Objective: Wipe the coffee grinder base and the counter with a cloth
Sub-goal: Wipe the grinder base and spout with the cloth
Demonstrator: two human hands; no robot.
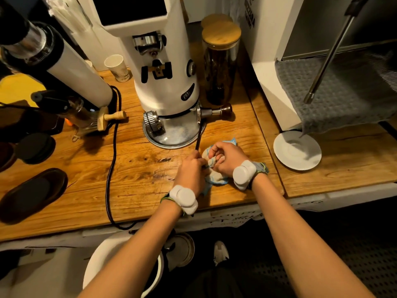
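The white coffee grinder [165, 82] stands on the wooden counter [137, 168], its round metal base [178, 134] dusted with grounds. Just in front of the base lies a crumpled blue and white cloth [216, 176]. Both hands are bunched over it. My left hand [191, 173] grips the cloth together with a thin black rod [198, 136] that slants up toward the base. My right hand [227, 158] clutches the cloth's top folds with curled fingers. Each wrist wears a white sensor.
A black cable [112, 160] runs down the counter left of my hands. A tamper [217, 111] lies beside the base, a glass jar [221, 65] behind it. A white saucer [297, 150] and grey towel [343, 93] sit right; dark dishes [34, 194] left.
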